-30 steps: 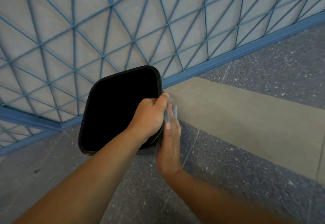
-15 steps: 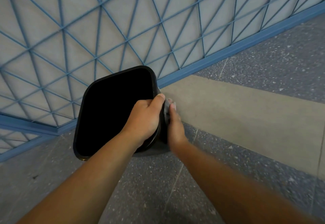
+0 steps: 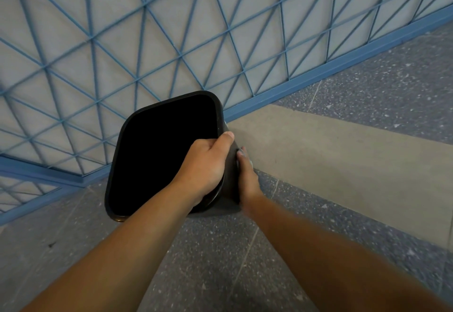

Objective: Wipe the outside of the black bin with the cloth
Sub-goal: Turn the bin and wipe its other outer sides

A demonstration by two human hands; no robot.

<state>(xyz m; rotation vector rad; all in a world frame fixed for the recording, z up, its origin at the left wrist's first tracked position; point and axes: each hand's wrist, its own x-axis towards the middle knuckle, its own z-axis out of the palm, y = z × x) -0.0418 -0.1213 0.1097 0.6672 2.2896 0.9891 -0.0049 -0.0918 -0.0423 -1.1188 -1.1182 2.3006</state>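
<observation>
I see the black bin [image 3: 161, 152] standing on the speckled floor [image 3: 220, 262] next to the blue lattice fence [image 3: 147, 42]. Inside reads solid black, can't tell what's in it, if anything. L hand [image 3: 204, 164] curls over the near-right rim, thumb on the rim's outer edge, gripping it. R hand [image 3: 246, 176] lies flat w/ fingers together against the bin's outer right wall. Only a pale sliver of cloth [image 3: 250, 162] shows at the fingers, rest hidden under the palm.

Smooth black plastic bin [image 3: 169, 105], speckled stone floor [image 3: 382, 91], blue metal lattice [image 3: 144, 7]
</observation>
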